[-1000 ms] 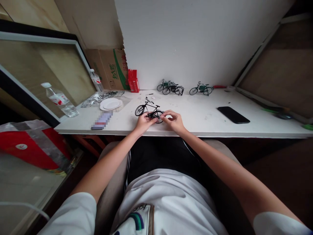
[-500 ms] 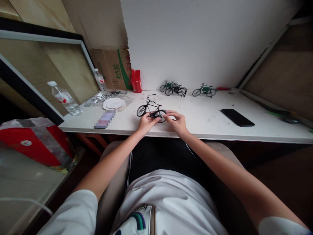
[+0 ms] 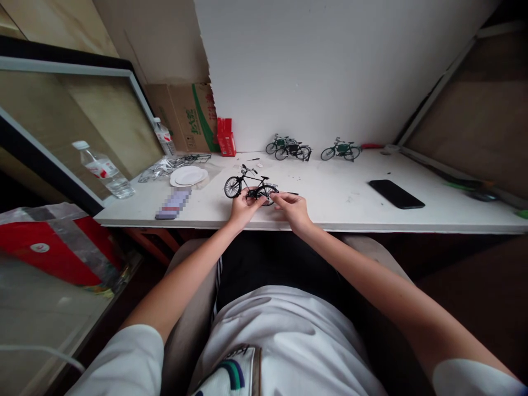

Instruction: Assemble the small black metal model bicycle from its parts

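White surface [image 3: 334,203]; model bike [image 3: 253,177] at 12 o'clock near the front edge, my L hand [image 3: 242,210] gripping it low. R hand [image 3: 297,210] fingertips at rear wheel [image 3: 266,192]; can't tell if gripping. Excess force, esp. sideways, could bend spokes or twist bike free.

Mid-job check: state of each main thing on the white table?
Black spoked miniature bicycle: held in left hand, right hand at rear wheel.
Rightmost green miniature bicycle: standing.
Rear black miniature bicycle: standing.
Near clear plastic bottle: capped.
Far clear plastic bottle: capped.
Black rectangular phone: lying flat.
White round plates: lying flat.
Red cardboard box: standing.
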`<state>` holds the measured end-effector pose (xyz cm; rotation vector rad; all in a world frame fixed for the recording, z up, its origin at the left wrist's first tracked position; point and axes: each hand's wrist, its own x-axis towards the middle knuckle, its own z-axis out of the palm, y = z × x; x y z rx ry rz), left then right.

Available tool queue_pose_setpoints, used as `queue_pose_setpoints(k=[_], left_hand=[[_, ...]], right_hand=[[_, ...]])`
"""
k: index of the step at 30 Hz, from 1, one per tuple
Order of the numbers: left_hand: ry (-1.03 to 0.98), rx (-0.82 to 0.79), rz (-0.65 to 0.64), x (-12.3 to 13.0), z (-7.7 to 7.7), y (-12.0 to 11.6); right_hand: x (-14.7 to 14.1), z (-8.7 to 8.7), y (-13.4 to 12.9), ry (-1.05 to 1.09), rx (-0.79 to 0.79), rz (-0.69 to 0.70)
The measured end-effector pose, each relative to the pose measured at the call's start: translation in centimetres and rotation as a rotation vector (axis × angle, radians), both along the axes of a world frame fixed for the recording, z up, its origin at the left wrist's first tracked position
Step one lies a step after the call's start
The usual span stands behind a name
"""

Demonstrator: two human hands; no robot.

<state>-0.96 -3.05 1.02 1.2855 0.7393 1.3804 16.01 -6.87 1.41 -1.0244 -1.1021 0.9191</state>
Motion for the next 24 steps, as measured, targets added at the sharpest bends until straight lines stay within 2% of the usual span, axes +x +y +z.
queue_pose_setpoints(k=[6,24], left_hand=[[-0.009,-0.007,0.013,0.13,0.00,-0.18],[-0.023,-0.019,0.036,0.37,0.18,-0.47]], right_hand=[[-0.13,0.22,-0.11,0.057,-0.029,0.014],[-0.05,0.49,-0.20,0.058,-0.114,-0.017]])
